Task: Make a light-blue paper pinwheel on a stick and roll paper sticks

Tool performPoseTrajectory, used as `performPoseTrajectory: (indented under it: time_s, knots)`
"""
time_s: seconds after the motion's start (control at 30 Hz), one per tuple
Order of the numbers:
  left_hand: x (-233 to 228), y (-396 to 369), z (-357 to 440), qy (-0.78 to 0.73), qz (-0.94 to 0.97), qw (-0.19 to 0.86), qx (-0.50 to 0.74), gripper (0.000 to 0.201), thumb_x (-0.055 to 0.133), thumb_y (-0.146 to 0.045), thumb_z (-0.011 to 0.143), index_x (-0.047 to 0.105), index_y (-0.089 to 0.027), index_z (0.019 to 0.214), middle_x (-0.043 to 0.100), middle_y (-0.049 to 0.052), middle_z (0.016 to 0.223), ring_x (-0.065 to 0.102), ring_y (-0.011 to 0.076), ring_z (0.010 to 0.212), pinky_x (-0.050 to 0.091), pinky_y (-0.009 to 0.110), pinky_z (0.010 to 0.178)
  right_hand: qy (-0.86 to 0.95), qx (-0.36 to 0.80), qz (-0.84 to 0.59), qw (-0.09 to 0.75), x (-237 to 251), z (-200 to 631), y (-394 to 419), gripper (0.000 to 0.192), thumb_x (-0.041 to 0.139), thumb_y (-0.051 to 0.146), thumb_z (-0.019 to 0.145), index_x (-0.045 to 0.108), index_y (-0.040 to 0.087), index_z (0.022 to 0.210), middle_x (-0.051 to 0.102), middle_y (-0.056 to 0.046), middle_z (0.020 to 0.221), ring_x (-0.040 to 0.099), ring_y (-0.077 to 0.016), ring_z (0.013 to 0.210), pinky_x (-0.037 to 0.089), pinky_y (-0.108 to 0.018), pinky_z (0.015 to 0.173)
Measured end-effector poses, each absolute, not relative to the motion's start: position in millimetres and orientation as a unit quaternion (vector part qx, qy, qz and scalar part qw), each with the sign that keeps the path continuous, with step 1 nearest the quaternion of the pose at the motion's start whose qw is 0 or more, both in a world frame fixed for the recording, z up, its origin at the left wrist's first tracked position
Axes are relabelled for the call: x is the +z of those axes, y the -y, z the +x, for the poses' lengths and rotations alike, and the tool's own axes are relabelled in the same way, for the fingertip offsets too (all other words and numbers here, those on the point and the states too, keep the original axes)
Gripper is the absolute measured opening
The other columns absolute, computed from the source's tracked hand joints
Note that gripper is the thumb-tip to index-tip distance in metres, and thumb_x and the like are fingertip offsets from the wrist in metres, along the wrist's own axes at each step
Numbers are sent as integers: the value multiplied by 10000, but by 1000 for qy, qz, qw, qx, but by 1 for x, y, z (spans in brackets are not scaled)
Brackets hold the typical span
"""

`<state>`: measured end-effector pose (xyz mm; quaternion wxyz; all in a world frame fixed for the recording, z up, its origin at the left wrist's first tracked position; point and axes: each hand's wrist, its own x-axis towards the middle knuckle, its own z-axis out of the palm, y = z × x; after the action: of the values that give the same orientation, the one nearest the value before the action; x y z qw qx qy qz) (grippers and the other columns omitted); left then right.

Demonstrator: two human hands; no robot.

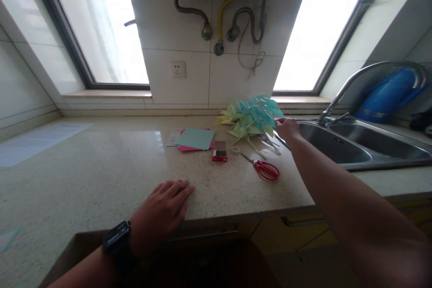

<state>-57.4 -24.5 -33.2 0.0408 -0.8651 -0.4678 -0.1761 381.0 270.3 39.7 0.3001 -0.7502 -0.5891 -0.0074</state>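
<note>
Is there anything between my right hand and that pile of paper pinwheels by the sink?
Nothing visible. The right hand is already at the right edge of the paper pinwheels. The red scissors lie nearer the counter's front edge, out of the way.

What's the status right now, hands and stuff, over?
Left hand flat on counter edge, empty. Right hand reaching into paper pinwheels by the sink; grip unclear. Scissors and red box lie nearby, untouched.

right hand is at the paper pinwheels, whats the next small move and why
Probably close the right hand on one stick of the paper pinwheels and lift it out: the fingers already touch the pile's edge by the sink, while the left hand rests flat on the counter.
</note>
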Motion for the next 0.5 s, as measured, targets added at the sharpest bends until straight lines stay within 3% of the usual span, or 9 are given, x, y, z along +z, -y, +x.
performPoseTrajectory:
  time_s: [0.5]
  knots:
    - [-34, 26, -57, 472, -864, 38, -170, 462, 500, -191, 966, 508, -254, 1424, 613, 88, 1387, 581, 291, 1217, 500, 535, 1029, 592, -9, -732, 339, 59, 368, -297, 323, 617, 350, 978, 605, 192, 1260, 617, -94, 1281, 644, -236, 1072, 562, -438, 895]
